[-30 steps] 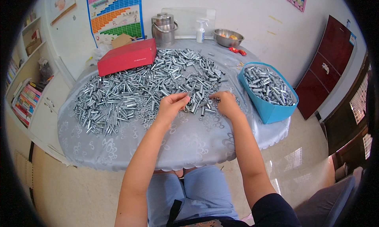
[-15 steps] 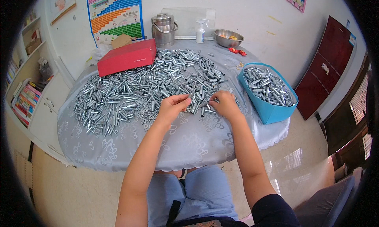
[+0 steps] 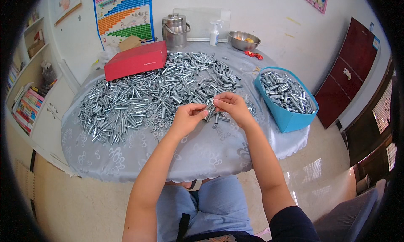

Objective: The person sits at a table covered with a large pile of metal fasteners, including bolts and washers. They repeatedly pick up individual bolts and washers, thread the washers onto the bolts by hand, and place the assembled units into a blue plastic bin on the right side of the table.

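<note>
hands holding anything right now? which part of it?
Both hands meet on one small silver metal sleeve above the pile of metal sleeves. The left hand and right hand pinch it with their fingertips; which end each grips cannot be told.

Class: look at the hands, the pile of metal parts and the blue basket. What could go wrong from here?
1. The small metal part pinched between the left hand and right hand might slip and drop into the pile, where it would be hard to find.
2. The full blue basket sits by the table's edge; a nudge could likely tip it.
</note>
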Demonstrator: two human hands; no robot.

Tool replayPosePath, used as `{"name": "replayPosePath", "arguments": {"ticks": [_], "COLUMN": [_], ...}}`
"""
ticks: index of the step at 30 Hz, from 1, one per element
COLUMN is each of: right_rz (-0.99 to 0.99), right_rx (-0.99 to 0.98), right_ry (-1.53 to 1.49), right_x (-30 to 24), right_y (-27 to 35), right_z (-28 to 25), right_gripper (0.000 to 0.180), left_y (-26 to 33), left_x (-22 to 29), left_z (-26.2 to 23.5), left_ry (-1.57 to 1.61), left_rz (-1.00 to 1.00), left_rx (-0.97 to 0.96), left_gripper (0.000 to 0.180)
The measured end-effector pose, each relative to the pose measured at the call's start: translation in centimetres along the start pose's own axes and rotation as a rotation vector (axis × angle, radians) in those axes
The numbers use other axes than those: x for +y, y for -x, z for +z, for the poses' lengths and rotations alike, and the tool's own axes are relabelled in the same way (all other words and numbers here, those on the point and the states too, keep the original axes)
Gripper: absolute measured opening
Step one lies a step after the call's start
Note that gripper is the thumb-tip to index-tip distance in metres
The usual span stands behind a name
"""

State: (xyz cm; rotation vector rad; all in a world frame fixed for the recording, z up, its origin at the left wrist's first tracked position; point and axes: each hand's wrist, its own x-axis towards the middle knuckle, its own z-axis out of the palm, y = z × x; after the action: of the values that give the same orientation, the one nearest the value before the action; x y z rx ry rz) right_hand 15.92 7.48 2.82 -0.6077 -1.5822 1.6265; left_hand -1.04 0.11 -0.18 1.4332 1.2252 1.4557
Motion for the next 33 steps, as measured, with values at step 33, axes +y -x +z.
{"name": "replayPosePath", "arguments": {"ticks": [33], "right_rz": [-0.147], "right_rx": [0.272], "right_ry": [1.228], "right_x": [2.7], "right_y": [0.0], "right_z": [-4.4], "right_gripper": [0.015], "left_y": [-0.1], "left_x": [0.1], "left_z": [-0.1], "left_ry": [0.017], "left_rz": [-0.065], "left_rx": [-0.055], "left_gripper": [0.032]}}
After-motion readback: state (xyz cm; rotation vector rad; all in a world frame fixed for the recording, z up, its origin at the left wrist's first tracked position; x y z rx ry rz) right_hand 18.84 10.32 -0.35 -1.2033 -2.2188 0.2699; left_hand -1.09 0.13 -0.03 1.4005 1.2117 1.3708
